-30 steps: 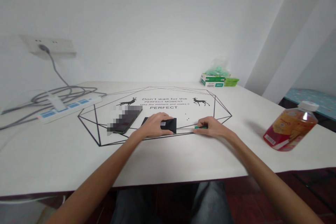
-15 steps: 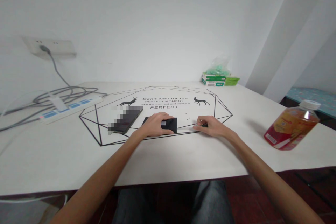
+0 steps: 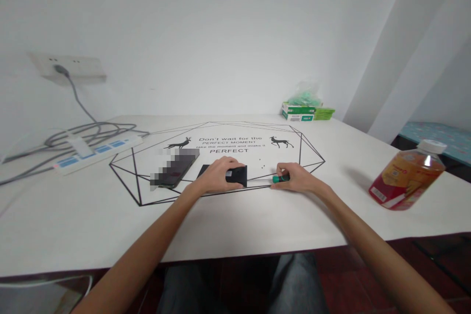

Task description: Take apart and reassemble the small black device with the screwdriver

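Left hand (image 3: 220,175): half-open, arched over the flat black block (image 3: 239,176). Fingers on the far side, thumb along the near edge, so it's gripping the block and pinning it to the table (image 3: 235,225). Right hand (image 3: 294,178): mostly closed, thumb and curled fingers pinching the green-and-black handle of a screwdriver-like tool (image 3: 279,178).

Block sits flat, centre-front of the table, below the printed "PERFECT". Long axis runs left-right, roughly parallel to the near table edge; its right end sticks out past the left hand.

Tool lies just right of the block, long axis also left-right, near level. Thin shaft points left at the block's right end; too fine to tell whether the tip touches. Small dark specks (image 3: 262,163) on the table, beyond the gap between the hands. Phone (image 3: 182,167) left of the block, lying at a slant.
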`<state>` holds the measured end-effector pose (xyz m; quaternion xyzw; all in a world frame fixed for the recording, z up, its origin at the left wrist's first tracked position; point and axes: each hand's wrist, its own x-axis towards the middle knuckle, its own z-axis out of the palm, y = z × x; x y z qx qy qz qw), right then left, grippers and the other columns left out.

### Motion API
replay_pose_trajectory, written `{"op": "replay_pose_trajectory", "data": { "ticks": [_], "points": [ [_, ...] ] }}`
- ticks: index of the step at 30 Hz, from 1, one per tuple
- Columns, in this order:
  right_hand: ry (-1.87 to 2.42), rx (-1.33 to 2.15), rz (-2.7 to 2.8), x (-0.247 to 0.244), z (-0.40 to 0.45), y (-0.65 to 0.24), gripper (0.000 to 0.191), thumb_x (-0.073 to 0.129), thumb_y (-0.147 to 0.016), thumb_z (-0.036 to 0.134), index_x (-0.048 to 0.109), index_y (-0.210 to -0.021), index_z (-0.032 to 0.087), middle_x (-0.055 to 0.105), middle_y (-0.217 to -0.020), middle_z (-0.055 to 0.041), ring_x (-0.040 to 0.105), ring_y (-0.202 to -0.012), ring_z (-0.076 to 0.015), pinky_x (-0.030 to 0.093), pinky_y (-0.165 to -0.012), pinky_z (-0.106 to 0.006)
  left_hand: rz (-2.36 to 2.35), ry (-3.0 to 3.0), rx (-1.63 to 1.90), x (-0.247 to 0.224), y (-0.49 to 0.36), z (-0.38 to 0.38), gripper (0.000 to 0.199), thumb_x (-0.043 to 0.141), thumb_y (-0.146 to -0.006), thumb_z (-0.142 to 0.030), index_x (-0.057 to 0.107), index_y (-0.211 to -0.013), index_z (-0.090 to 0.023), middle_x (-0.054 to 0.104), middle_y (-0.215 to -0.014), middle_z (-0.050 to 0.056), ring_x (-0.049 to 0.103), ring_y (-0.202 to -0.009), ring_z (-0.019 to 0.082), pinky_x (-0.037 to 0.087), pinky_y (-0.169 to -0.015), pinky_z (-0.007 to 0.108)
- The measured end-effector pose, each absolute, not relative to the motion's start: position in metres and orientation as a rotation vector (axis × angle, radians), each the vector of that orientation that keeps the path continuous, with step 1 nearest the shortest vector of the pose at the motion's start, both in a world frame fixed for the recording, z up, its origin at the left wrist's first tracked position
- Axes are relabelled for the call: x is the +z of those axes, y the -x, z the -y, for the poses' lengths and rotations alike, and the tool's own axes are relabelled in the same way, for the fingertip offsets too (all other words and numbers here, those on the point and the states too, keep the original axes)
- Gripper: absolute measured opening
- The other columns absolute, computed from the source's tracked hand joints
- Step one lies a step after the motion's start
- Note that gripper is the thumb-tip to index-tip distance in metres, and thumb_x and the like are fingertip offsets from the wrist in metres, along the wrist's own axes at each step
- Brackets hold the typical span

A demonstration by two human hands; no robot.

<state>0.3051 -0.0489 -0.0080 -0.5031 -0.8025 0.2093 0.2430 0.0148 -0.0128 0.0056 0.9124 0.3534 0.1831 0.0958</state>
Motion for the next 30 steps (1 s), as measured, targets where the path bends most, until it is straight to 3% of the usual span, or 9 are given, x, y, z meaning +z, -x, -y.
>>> {"op": "replay_pose_trajectory", "data": {
  "ticks": [7, 11, 20, 24, 30],
  "points": [
    [1.355, 0.668, 2.182, -0.004, 0.049, -0.306, 0.045, 0.054, -0.081, 0.058, 0.057, -0.065, 0.017, 0.050, -0.059, 0.0016, 0.040, -0.057, -0.0111, 0.029, -0.055, -0.026, -0.959, -2.758, 0.533, 0.002, -0.026, 0.019, 0.040, 0.064, -0.081, -0.044, 0.066, -0.117, -0.027, 0.053, -0.131, 0.009, 0.046, -0.123, 0.030, 0.036, -0.103, 0.047],
    [1.417, 0.644, 2.173, -0.004, 0.047, -0.308, 0.045, 0.060, -0.075, 0.060, 0.064, -0.068, 0.016, 0.056, -0.061, -0.0003, 0.043, -0.058, -0.0121, 0.030, -0.054, -0.026, -0.932, -2.759, 0.551, 0.001, -0.026, 0.018, 0.033, 0.062, -0.083, -0.044, 0.069, -0.111, -0.027, 0.054, -0.133, 0.008, 0.046, -0.124, 0.030, 0.036, -0.102, 0.047],
    [1.322, 0.598, 2.156, -0.011, 0.046, -0.308, 0.043, 0.071, -0.066, 0.054, 0.047, -0.063, 0.019, 0.043, -0.061, 0.0048, 0.036, -0.059, -0.0104, 0.029, -0.055, -0.024, -0.932, -2.768, 0.573, -0.001, -0.028, 0.017, 0.033, 0.063, -0.082, -0.046, 0.070, -0.109, -0.027, 0.057, -0.129, 0.007, 0.049, -0.121, 0.028, 0.038, -0.102, 0.045],
    [1.328, 0.651, 2.151, -0.012, 0.046, -0.306, 0.043, 0.072, -0.065, 0.054, 0.048, -0.066, 0.019, 0.043, -0.061, 0.0048, 0.037, -0.058, -0.0102, 0.028, -0.054, -0.024, -0.934, -2.761, 0.598, 0.000, -0.030, 0.021, 0.029, 0.064, -0.082, -0.043, 0.072, -0.105, -0.026, 0.057, -0.129, 0.008, 0.049, -0.121, 0.028, 0.038, -0.101, 0.045],
    [1.325, 0.755, 2.135, -0.004, 0.049, -0.306, 0.049, 0.054, -0.081, 0.058, 0.051, -0.055, 0.016, 0.037, -0.053, 0.0037, 0.032, -0.053, -0.0096, 0.024, -0.052, -0.026, -0.937, -2.702, 0.576, 0.000, -0.033, 0.023, 0.023, 0.067, -0.080, -0.041, 0.074, -0.098, -0.028, 0.056, -0.130, 0.006, 0.047, -0.123, 0.028, 0.037, -0.103, 0.045]
  ]
}}
